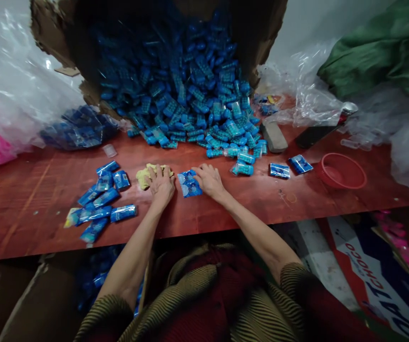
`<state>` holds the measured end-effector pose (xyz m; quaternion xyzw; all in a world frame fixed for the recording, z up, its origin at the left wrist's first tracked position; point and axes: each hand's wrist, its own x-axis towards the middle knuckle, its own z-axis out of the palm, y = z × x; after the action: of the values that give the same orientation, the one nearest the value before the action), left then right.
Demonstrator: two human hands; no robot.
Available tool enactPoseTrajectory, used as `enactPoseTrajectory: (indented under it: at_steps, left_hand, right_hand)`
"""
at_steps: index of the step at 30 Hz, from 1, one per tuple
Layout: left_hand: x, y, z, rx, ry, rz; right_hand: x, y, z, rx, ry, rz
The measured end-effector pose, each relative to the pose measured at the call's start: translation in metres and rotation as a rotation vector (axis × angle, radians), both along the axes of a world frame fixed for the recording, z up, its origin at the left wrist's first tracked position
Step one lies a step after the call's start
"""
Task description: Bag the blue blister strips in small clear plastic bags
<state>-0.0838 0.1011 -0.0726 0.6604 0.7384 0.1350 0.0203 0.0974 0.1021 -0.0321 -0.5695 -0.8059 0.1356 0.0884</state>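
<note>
My left hand [160, 184] lies palm down on the red table [26, 209], fingers spread over a crumpled yellow cloth [143, 176]. My right hand [209, 180] rests beside it, fingers flat, touching a small blue packet [189, 184] that lies between the two hands. A large heap of blue packets [190, 99] spills from a torn cardboard box [51, 28] at the back. A smaller group of blue packets [99, 202] lies to the left of my left hand.
A red plastic bowl [341, 171] stands at the right, with two loose packets [290, 167] near it. Clear plastic bags [8, 80] crowd the left and right back. A green cloth [382, 52] sits far right. A box below the table's edge holds more packets [95, 278].
</note>
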Motion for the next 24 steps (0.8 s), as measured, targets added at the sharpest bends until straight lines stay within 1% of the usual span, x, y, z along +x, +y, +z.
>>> enactPoseTrajectory:
  at_steps: [2, 4, 7, 9, 10, 11, 14, 15, 17, 19, 21, 23, 24]
  left_hand:
    - [-0.002, -0.003, 0.002, 0.012, -0.041, -0.004]
    - [-0.001, -0.012, 0.006, 0.067, -0.102, 0.003]
    - [0.007, -0.035, 0.012, 0.224, -0.27, 0.003]
    - [0.016, -0.053, 0.015, 0.288, -0.479, -0.022]
    - [0.021, -0.063, 0.016, 0.276, -0.622, -0.015]
    - [0.026, -0.071, 0.017, 0.235, -0.784, 0.029]
    - [0.041, -0.089, 0.021, 0.008, -1.317, 0.277]
    - [0.046, -0.092, 0.023, -0.07, -1.48, 0.334]
    - [0.054, -0.093, 0.028, -0.177, -1.73, 0.358]
    - [0.059, -0.09, 0.034, -0.198, -1.863, 0.342]
    - [0.062, -0.087, 0.037, -0.165, -1.924, 0.343]
    - [0.063, -0.085, 0.038, -0.13, -1.972, 0.345]
    - [0.063, -0.085, 0.038, -0.124, -1.993, 0.343]
  right_hand:
    - [0.004, -0.016, -0.002, 0.047, -0.014, 0.07]
    - [0.005, -0.031, -0.009, 0.07, -0.048, 0.129]
    - [0.003, -0.044, -0.023, 0.112, -0.056, 0.1]
    - [0.002, -0.046, -0.03, 0.125, -0.038, 0.06]
    - [0.002, -0.045, -0.032, 0.125, -0.028, 0.049]
    - [0.002, -0.044, -0.033, 0.127, -0.014, 0.04]
    - [0.003, -0.045, -0.028, 0.158, 0.055, -0.012]
    - [0.003, -0.048, -0.024, 0.182, 0.085, -0.03]
    - [0.002, -0.056, -0.015, 0.239, 0.142, -0.037]
    - [0.001, -0.066, -0.006, 0.288, 0.197, -0.015]
    - [0.0, -0.074, 0.0, 0.296, 0.266, 0.009]
    - [0.0, -0.078, 0.002, 0.254, 0.385, 0.005]
    - [0.001, -0.078, 0.002, 0.209, 0.475, -0.013]
